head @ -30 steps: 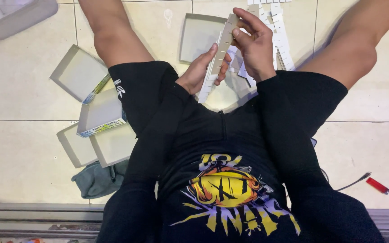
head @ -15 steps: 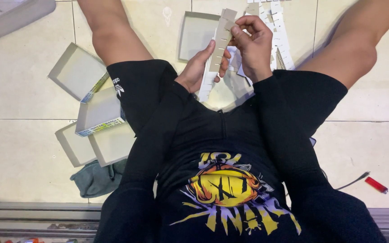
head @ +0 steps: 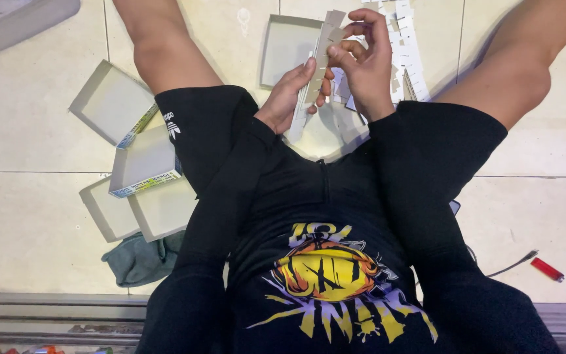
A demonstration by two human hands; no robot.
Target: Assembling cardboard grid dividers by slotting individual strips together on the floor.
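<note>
Above the lap: left hand (head: 289,92) and right hand (head: 365,62) share a slotted cardboard strip (head: 314,72).
Fingers: both hands pinch the strip.
Floor, left: open grey boxes (head: 135,164).

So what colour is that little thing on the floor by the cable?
Red lighter, head view.

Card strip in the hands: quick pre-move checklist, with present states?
1. Left hand grips the card strip from below: ok.
2. Right hand pinches the strip near its top: ok.
3. Strip off the floor, roughly upright: ok.
4. Open tray on the floor just behind the hands, unblocked: ok.
5. Pile of cut card pieces beside the right hand: ok.
6. Strip's folds or slots aligned: cannot tell, too small.
</note>
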